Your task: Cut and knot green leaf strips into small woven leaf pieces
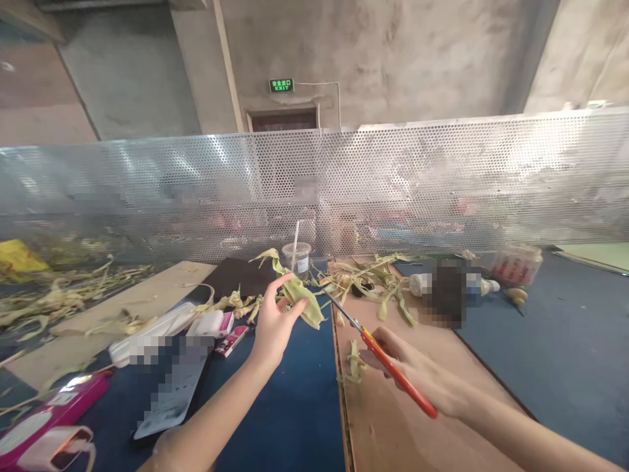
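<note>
My left hand [270,324] pinches a wilted pale green leaf [308,308] between thumb and fingers, above the dark blue tabletop. The leaf's curled, narrow end points up and to the left. In my right hand [430,377] is a pair of scissors [407,387] with red-orange handles, its blades aimed up and left at the leaf's right edge. Whether the blades touch the leaf I cannot tell. Beneath and right of the blades, a small scrap of leaf [352,364] lies on the brown board [393,432].
A lidded plastic cup [302,262] with a straw stands behind the leaf. Leaf trimmings [388,282] lie at the back of the board. Left are a phone [179,387], a magenta device [73,403] and a white case [152,331]. A clear jar [515,263] stands right, before a perforated metal screen [417,177].
</note>
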`<state>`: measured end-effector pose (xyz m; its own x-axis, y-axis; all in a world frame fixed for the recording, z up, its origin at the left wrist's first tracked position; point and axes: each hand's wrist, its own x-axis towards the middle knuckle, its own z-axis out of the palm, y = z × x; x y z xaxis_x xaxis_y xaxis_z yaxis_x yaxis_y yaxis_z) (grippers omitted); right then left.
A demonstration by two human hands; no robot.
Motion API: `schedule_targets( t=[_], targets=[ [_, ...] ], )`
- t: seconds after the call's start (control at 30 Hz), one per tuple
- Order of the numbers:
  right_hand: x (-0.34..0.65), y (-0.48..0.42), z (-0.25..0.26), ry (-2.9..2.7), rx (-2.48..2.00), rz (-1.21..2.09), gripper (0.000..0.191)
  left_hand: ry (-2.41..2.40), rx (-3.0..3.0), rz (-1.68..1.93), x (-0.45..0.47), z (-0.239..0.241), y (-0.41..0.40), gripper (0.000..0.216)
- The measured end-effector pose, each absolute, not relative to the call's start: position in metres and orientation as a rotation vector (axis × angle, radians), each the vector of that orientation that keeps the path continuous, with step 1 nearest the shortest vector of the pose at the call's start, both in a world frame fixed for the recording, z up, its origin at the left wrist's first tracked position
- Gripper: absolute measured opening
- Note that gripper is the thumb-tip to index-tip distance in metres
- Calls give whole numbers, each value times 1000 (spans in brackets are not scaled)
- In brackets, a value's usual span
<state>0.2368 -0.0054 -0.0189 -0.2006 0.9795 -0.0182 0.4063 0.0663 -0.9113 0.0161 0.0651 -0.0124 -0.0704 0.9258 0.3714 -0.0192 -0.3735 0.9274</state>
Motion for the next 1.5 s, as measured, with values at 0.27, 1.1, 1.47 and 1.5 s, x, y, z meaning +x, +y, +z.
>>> schedule_targets(
  t=[0.27,1.1,1.47,1.5],
  targets=[
    [192,17,-27,-1404,-1017,970,32,971,1542,1461,36,-20,46,47],
    [195,15,-59,-1259,-840,1164,32,944,1464,1255,45,-48,39,31],
    [192,12,-70,-1258,-774,1267,39,951,1492,1242,47,-55,40,26],
    [192,12,-71,-1266,-777,1271,38,946,1482,1232,47,-54,39,24]
  ],
)
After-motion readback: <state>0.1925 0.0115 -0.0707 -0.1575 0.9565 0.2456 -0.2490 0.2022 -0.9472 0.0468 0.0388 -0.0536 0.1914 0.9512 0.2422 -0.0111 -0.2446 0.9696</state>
